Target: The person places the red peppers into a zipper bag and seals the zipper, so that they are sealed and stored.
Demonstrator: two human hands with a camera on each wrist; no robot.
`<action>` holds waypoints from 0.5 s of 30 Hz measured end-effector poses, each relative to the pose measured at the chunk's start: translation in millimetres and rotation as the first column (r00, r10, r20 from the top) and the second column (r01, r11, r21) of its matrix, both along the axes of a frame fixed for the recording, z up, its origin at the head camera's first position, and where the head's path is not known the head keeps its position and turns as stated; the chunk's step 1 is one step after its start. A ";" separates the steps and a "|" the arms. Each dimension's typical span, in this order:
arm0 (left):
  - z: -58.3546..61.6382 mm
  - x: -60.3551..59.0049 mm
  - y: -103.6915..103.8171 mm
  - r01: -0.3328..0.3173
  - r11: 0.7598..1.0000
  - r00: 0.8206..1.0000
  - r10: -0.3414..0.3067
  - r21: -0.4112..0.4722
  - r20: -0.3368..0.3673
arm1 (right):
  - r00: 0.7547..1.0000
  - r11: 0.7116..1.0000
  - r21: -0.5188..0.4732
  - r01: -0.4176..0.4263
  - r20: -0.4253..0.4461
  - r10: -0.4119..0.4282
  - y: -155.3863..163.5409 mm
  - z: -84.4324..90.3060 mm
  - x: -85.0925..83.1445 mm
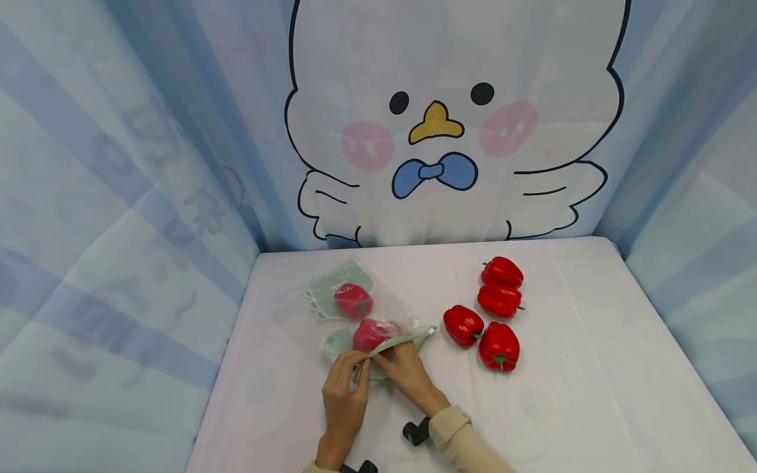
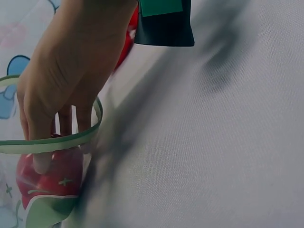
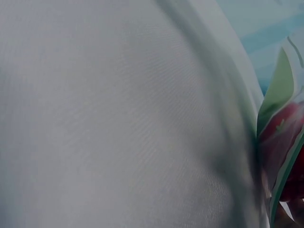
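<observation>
A clear zip bag (image 1: pixel 397 341) with green prints lies on the left part of the table, its green-edged mouth towards me. My left hand (image 1: pixel 345 401) pinches the near edge of that mouth. Through the opening reaches my right hand (image 1: pixel 412 373), gripping a red bell pepper (image 1: pixel 368 336) inside the bag. In the left wrist view, the right hand's thumb and fingers straddle the pepper (image 2: pixel 61 173) from above, within the bag's rim (image 2: pixel 52 144). Deeper in the bag lies another red bell pepper (image 1: pixel 353 301). The right wrist view catches the bag's green print (image 3: pixel 280 88) at its edge.
Several red bell peppers (image 1: pixel 499 347) with green stems lie on the white-covered table (image 1: pixel 591 368), right of the bag. Black wrist camera mounts (image 1: pixel 416 431) sit at both wrists. A printed curtain (image 1: pixel 434 217) hangs behind the table, with blue curtains at both sides.
</observation>
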State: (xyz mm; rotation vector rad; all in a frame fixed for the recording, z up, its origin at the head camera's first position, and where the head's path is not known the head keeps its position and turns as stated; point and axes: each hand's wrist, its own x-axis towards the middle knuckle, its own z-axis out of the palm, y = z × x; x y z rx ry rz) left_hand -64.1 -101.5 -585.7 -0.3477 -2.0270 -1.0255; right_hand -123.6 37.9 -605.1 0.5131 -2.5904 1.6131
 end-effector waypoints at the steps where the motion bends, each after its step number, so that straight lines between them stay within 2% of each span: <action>1: 0.0 0.0 0.3 0.001 1.000 1.000 -0.001 -0.002 0.000 | 1.000 1.000 -0.005 0.002 0.001 -0.002 -0.6 0.4 -0.1; 9: 0.6 0.0 0.5 0.007 1.000 1.000 -0.007 -0.008 -0.006 | 1.000 0.998 -0.059 0.007 0.024 -0.006 -7.2 0.0 -2.7; 15: 1.6 2.4 1.7 0.012 1.000 1.000 -0.012 0.000 -0.005 | 0.995 0.992 -0.126 0.010 0.102 0.003 -10.4 -0.6 -4.9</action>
